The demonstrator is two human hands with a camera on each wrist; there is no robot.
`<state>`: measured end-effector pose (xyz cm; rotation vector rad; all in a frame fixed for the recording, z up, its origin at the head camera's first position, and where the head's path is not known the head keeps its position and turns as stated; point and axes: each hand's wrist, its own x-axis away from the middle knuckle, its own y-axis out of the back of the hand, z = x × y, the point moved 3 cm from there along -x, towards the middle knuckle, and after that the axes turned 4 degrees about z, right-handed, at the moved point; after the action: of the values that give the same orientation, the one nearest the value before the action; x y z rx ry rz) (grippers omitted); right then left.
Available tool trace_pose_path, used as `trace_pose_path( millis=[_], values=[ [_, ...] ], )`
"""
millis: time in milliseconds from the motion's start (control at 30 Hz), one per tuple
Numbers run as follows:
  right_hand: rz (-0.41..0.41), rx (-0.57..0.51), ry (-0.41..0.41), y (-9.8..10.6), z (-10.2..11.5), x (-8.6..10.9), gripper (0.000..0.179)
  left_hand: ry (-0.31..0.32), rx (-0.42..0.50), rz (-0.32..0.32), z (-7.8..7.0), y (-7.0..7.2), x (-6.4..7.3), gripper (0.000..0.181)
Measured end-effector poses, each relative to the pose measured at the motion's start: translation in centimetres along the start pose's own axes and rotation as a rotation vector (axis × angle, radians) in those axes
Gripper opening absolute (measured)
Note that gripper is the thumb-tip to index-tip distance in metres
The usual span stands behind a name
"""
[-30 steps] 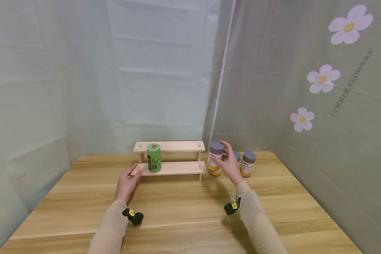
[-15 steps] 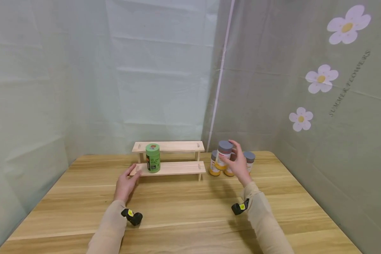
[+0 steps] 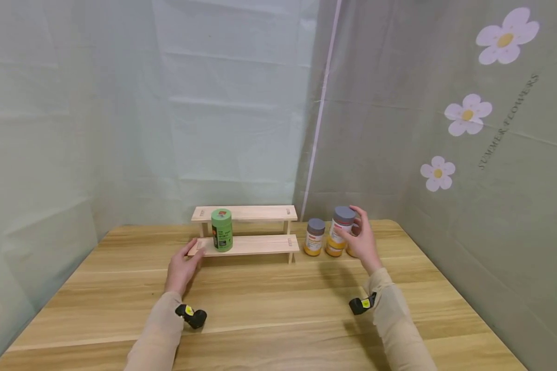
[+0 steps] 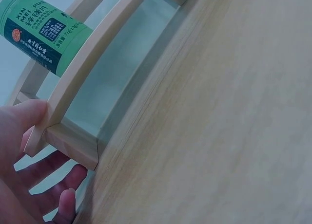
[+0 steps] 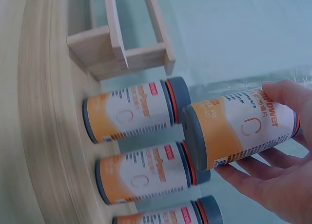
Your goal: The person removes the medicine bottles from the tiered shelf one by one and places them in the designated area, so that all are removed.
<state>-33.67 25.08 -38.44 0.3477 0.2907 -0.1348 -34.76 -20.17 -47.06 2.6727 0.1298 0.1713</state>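
My right hand (image 3: pixel 364 240) grips a supplement bottle (image 5: pixel 243 129) with a grey cap and a white-and-orange label, thumb on one side and fingers on the other. It is held up in front of a row of three matching bottles on the table: a left one (image 3: pixel 314 238), a middle one (image 5: pixel 144 173) and a right one (image 5: pixel 163 215), partly hidden in the head view. My left hand (image 3: pixel 182 267) holds the left end of the two-tier wooden shelf (image 3: pixel 260 245), its thumb on the lower plank. A green bottle (image 3: pixel 222 230) stands upright on that plank's left part.
The wood-grain table (image 3: pixel 260 319) bears everything. A pale curtain (image 3: pixel 232 113) hangs right behind the shelf, and a flower-print sheet (image 3: pixel 482 216) borders the right side. The shelf's upper plank (image 3: pixel 246 212) sits farther back.
My right hand has carried the supplement bottle rightward, from over the left bottle of the row to the middle one, uncovering the left bottle. The left hand keeps its place on the shelf.
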Motion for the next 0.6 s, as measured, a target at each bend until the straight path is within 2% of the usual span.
trace_pose_path(
  millis=[400, 600],
  values=[
    [-0.042, 0.06, -0.056, 2.0, -0.5, 0.5, 0.072, 0.005, -0.003, -0.01, 0.1, 0.0, -0.2, 0.065],
    [-0.065, 0.048, -0.083, 3.1, -0.8, 0.7, 0.071, 0.011, -0.007, -0.013, 0.1, 0.0, -0.3, 0.065]
  ],
)
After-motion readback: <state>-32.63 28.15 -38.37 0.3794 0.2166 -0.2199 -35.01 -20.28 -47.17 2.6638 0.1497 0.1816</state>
